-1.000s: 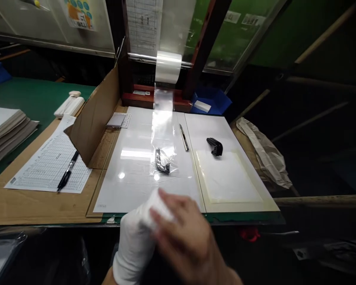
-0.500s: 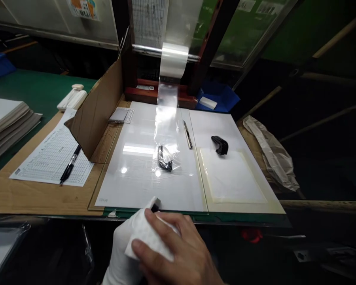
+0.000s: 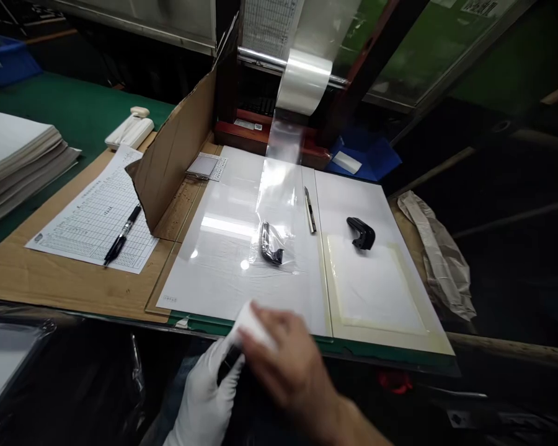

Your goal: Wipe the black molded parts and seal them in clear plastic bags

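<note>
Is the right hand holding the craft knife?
No, the craft knife lies beside the clear film strip, apart from the right hand.

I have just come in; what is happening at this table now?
The gloved left hand holds a dark piece, mostly hidden, while the bare right hand holds a white wipe against it. On the table, one black part lies under or inside clear film, and another lies uncovered to its right.

A black part (image 3: 230,358) (mostly hidden) sits tilted in the gloved left hand (image 3: 205,391); a white cloth (image 3: 253,324), folded and blurred, lies over its upper end, under the right hand (image 3: 289,354).
</note>
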A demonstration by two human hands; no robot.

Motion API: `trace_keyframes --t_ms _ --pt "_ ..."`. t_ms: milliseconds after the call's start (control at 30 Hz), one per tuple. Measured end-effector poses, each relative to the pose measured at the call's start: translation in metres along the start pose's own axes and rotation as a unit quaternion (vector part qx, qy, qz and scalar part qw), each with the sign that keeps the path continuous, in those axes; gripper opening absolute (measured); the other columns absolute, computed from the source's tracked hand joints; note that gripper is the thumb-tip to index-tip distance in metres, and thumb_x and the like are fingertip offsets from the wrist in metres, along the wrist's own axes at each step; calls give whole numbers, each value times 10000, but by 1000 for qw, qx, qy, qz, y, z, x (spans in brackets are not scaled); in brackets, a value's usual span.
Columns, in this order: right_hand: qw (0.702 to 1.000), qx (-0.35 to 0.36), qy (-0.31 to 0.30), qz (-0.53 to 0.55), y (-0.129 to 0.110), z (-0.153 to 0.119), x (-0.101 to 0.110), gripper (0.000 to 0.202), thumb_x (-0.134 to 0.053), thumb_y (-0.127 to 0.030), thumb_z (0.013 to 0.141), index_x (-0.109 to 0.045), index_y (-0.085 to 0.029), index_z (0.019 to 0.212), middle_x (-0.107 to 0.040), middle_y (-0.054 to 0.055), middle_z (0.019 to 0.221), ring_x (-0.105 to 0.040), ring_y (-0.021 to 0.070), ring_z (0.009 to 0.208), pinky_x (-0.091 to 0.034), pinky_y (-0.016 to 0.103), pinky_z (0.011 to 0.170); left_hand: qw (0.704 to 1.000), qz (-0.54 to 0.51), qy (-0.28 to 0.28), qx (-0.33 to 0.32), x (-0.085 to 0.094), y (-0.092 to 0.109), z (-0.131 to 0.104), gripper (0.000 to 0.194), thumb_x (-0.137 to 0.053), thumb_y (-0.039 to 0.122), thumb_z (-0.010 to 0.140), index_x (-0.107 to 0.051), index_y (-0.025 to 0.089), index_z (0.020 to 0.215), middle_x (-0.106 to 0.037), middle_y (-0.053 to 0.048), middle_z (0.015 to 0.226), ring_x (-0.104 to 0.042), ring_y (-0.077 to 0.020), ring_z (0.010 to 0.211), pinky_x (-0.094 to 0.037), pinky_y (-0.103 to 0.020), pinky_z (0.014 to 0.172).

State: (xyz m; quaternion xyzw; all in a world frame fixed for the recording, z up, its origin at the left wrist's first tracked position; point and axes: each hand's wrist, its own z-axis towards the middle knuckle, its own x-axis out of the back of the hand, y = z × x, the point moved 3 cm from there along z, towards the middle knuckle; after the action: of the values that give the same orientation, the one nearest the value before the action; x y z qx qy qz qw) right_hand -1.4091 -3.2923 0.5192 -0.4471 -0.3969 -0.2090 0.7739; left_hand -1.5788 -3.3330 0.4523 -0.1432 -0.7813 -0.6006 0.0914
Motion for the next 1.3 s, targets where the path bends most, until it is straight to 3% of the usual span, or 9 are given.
trace_keyframes --t_ms 67,167,300,400,533,633,733,867,1300 --pt "1000 -26 2 -17 4 1 -1 282 -537 -166 973 -678 -164 1217 -681 208 1288 -636 260 1020 -600 421 756 999 -11 -18 -25 -1 0 1 366 -621 355 946 -692 264 1294 -731 -84 1272 -704 -271 1157 -587 -376 1004" --pt "999 33 0 14 3 1 -2 257 -567 -212 965 -692 -168 1185 -669 214 1309 -628 288 1069 -594 451 781 999 -27 -24 -34 0 2 4 331 -584 329 969 -708 255 1267 -754 -86 1223 -725 -261 1115 -610 -349 957" --pt "1000 -27 5 -16 9 1 -2 286 -565 -155 959 -681 -154 1220 -676 212 1300 -620 271 1012 -591 427 751 999 -16 -21 -35 1 2 6 357 -620 308 950 -688 263 1298 -746 -79 1245 -715 -244 1137 -588 -322 982" --pt "1000 22 -5 19 5 0 -2 262 -584 -202 956 -695 -159 1189 -664 206 1325 -610 292 1069 -588 446 783 998 -18 -16 -62 2 5 6 309 -571 303 973 -723 250 1237 -770 -79 1184 -743 -226 1070 -612 -279 913" --pt "999 -31 2 -8 10 1 0 288 -569 -152 961 -685 -156 1224 -675 194 1313 -608 262 1022 -585 415 764 998 14 -9 -53 1 7 6 331 -606 297 957 -701 228 1267 -756 -83 1220 -725 -206 1113 -568 -258 976" --pt "1000 7 -6 21 9 0 0 269 -596 -193 956 -695 -168 1205 -666 182 1333 -601 276 1052 -584 428 775 998 13 -8 -66 1 8 6 304 -576 302 971 -721 215 1224 -763 -95 1199 -735 -210 1090 -583 -262 950" --pt "999 -46 1 -4 13 -1 0 293 -578 -167 966 -683 -172 1240 -676 175 1320 -605 264 1011 -585 414 748 998 15 -15 -53 2 6 6 327 -589 288 968 -694 230 1273 -758 -77 1217 -722 -198 1118 -568 -256 974" --pt "999 -27 -15 15 11 -1 -1 263 -597 -192 962 -698 -176 1205 -672 168 1330 -599 284 1046 -588 438 758 998 10 -12 -65 2 6 6 317 -598 285 963 -698 264 1263 -759 -52 1219 -723 -178 1113 -557 -222 975" --pt "991 -118 -37 49 21 -5 -3 344 -578 -208 988 -643 -270 1320 -597 109 1443 -577 262 1143 -592 451 852 999 -4 -38 -14 2 -2 7 345 -604 342 962 -693 273 1288 -741 -62 1260 -699 -198 1166 -549 -266 1012"
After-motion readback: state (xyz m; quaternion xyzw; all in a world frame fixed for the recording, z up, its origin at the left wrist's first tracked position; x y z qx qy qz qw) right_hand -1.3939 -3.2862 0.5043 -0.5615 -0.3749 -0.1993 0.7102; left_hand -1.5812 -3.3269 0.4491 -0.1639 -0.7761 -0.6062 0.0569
